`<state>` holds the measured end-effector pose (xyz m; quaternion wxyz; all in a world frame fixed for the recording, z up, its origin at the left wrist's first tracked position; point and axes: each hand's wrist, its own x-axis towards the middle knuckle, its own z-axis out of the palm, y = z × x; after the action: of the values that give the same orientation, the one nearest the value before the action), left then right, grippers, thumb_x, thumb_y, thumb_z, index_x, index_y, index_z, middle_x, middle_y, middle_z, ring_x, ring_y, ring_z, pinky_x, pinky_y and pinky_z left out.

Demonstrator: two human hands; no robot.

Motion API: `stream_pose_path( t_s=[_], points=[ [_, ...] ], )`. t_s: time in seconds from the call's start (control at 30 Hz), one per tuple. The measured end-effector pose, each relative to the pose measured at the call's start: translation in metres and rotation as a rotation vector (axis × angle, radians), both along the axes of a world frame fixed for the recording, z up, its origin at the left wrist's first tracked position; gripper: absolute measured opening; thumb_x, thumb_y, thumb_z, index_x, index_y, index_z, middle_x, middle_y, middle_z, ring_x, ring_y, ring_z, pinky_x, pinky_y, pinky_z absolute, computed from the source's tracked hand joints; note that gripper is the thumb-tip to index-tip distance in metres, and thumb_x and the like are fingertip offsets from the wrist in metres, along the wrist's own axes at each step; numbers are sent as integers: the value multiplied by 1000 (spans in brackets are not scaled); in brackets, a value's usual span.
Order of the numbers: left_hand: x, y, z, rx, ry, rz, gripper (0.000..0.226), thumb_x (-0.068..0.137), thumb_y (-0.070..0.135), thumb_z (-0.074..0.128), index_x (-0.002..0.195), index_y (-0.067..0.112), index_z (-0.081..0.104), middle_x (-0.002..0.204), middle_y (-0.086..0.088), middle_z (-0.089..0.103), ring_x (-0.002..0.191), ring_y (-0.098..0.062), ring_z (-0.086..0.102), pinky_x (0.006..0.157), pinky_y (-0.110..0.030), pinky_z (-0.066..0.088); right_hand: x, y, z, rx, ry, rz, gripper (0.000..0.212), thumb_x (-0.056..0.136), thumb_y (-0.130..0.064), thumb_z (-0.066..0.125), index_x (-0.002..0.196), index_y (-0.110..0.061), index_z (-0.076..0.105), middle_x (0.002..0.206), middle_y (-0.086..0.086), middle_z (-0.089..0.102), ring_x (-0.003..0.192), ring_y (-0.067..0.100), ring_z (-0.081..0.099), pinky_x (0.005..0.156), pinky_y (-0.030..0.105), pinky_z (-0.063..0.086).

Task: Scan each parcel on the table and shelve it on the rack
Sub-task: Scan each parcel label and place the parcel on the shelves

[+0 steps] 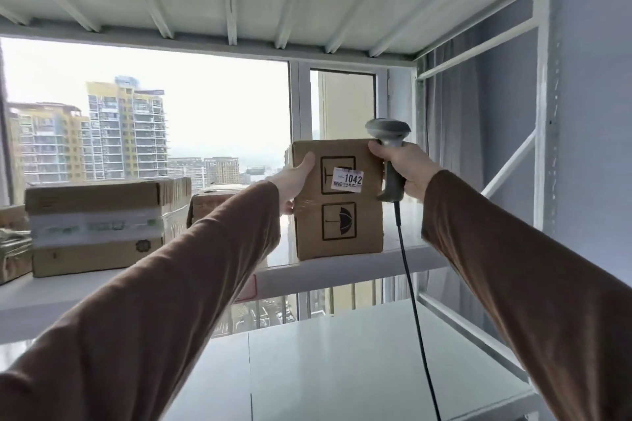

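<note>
A brown cardboard parcel [355,229] stands upright on the white rack shelf [345,272], with a "1042" sticker and printed handling symbols on its front. My left hand [292,181] grips the parcel's left edge. My right hand [405,167] is closed around a grey corded barcode scanner [388,135], and its thumb touches the parcel's top right corner. The scanner's black cable [415,311] hangs down in front of the shelf.
Other cardboard boxes sit on the same shelf: a large taped box [95,225] at the left, a smaller box [208,205] behind my left arm, and a bundle [13,246] at the far left. A lower white shelf [342,366] lies below. A window and the rack's white upright [542,113] stand behind.
</note>
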<state>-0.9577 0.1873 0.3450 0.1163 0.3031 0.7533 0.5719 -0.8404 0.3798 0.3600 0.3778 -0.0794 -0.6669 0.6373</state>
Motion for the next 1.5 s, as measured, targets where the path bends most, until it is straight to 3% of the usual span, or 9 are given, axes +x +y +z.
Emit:
stream_pose_path(
  t_s=[0.1, 0.47, 0.57, 0.77, 0.93, 1.03, 1.3, 1.4, 1.5],
  points=[
    [-22, 9, -4, 5, 29, 42, 82, 98, 73, 39, 155, 13, 38, 149, -12, 55, 135, -33, 55, 114, -52, 45, -27, 10, 2, 11, -7, 1, 26, 92, -23, 77, 111, -8, 68, 93, 10, 75, 69, 21, 75, 57, 36, 61],
    [-64, 24, -7, -57, 155, 84, 74, 103, 63, 41, 162, 20, 25, 147, -13, 56, 130, -33, 58, 107, -51, 52, -71, 20, -6, -78, 32, -5, 36, 93, -17, 75, 125, -3, 64, 114, 20, 73, 99, 35, 72, 89, 54, 60],
    [-69, 25, -7, -77, 159, 84, 76, 103, 64, 40, 162, 18, 26, 146, -13, 57, 129, -33, 59, 108, -52, 52, -72, 19, -7, -81, 52, -23, 38, 93, -17, 76, 126, -3, 64, 113, 20, 73, 94, 34, 73, 82, 50, 63],
    [-66, 24, -6, 10, 245, 149, 91, 101, 66, 42, 167, 21, -3, 169, -15, 24, 153, -37, 31, 122, -48, 28, -57, 15, -10, -30, 58, -148, 32, 92, -31, 77, 113, -11, 63, 90, 3, 62, 80, 20, 60, 72, 41, 51],
    [-39, 29, -10, 164, 669, 240, 91, 100, 66, 45, 167, 25, -3, 175, -4, -4, 161, -22, -9, 128, -45, 1, -10, 14, -20, 20, 26, -287, 42, 89, -38, 79, 120, -17, 62, 101, 2, 61, 90, 21, 57, 77, 50, 56],
    [-9, 46, -21, 289, 742, 84, 86, 101, 59, 50, 167, 24, 6, 175, -1, 2, 161, -20, -3, 129, -43, 2, 30, 15, -32, 102, 92, -373, 35, 91, -28, 78, 119, -12, 63, 103, 3, 67, 95, 20, 64, 78, 41, 54],
    [112, 129, -92, 253, 473, -442, 80, 103, 54, 53, 166, 20, 17, 171, -4, 22, 156, -22, 24, 127, -37, 22, 192, 14, -97, 185, -34, -704, 23, 94, -23, 75, 113, -16, 65, 99, -1, 74, 77, 15, 74, 69, 30, 54],
    [174, 160, -127, 224, 341, -610, 78, 102, 54, 54, 165, 20, 21, 169, -4, 26, 147, -18, 36, 112, -17, 38, 269, 10, -127, 171, -110, -847, 21, 94, -26, 74, 111, -21, 63, 101, -4, 73, 79, 15, 74, 71, 30, 55],
    [241, 186, -159, 178, 248, -771, 77, 103, 53, 53, 164, 19, 23, 170, -4, 26, 154, -22, 29, 125, -37, 26, 346, 3, -152, 135, -167, -1007, 23, 94, -27, 74, 113, -20, 63, 101, -4, 73, 76, 12, 74, 71, 29, 56]
  ],
)
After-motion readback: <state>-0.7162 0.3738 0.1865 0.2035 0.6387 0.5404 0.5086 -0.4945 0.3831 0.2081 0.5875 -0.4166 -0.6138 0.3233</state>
